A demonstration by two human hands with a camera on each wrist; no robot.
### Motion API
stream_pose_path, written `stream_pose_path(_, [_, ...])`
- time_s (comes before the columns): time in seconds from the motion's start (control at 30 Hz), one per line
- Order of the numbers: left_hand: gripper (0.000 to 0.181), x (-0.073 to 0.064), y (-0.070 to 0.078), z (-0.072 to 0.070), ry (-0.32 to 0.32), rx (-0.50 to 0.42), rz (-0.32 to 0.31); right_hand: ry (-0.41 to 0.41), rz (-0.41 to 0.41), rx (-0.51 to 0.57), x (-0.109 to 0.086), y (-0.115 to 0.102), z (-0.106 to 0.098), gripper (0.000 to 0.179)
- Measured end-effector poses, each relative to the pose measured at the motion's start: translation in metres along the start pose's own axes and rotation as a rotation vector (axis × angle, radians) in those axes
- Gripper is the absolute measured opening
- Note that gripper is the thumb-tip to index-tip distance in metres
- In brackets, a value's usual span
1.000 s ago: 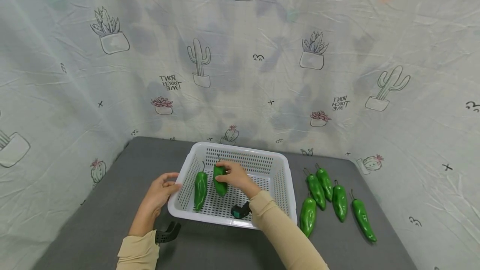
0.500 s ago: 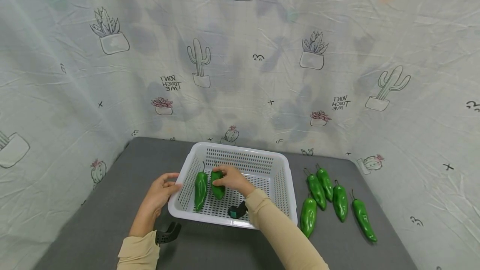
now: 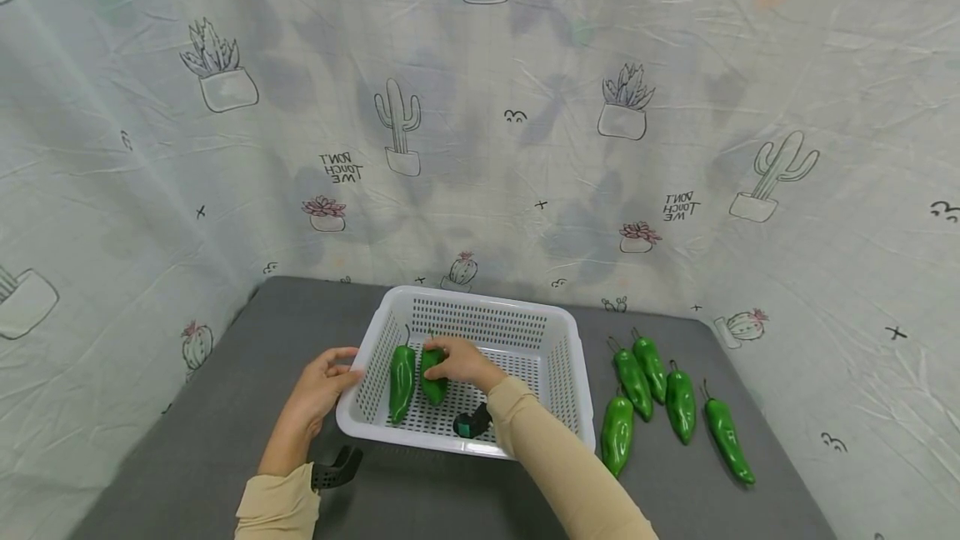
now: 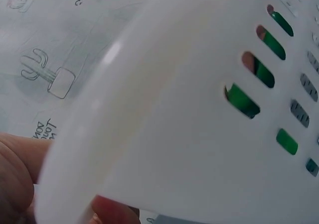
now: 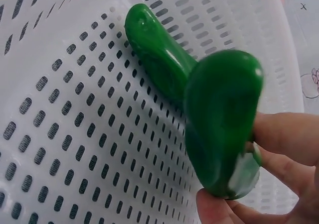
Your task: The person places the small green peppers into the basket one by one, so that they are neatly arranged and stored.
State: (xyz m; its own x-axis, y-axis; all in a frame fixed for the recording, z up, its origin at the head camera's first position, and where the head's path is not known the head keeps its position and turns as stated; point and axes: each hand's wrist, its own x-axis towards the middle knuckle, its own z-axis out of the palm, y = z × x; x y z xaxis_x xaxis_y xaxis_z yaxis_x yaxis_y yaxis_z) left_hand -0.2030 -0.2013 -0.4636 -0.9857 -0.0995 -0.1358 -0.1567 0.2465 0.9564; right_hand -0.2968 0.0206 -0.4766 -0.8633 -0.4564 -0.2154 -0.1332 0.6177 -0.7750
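Head view: A white slotted basket [image 3: 480,299] stands on the grey desk [image 3: 195,423], its far rim near the desk's far edge. The left hand [image 3: 318,390] grips the basket's left rim. The right hand [image 3: 463,362] is inside the basket and grasps the held green pepper [image 3: 433,392], stem toward the far rim. The resting green pepper [image 3: 402,382] lies on the basket floor along the left wall, roughly parallel to it. Five loose green peppers [image 3: 679,407] lie on the desk between the basket's right wall and the desk's right edge; the nearest one is just beside the basket's near right corner.

Left wrist view: The basket's outer wall and rim fill most of the view. The left hand's fingers bear on the rim at the lower left. Green shows through the slots.

Right wrist view: The right hand's thumb and fingers pinch the held green pepper from the side. It overlaps the resting green pepper; contact between the two, or with the floor, cannot be confirmed.

Progress: Filling of the basket appears to be at an early stage. One pepper is placed, a second is inside but not yet released, and five remain outside.
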Motion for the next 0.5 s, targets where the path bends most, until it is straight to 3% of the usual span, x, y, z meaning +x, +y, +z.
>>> stream_pose_path(0.5, [0.047,-0.0009,0.0014,0.0012,0.015,0.006,-0.008,-0.059,0.031,-0.088,0.0024,-0.0018,0.0043,0.052])
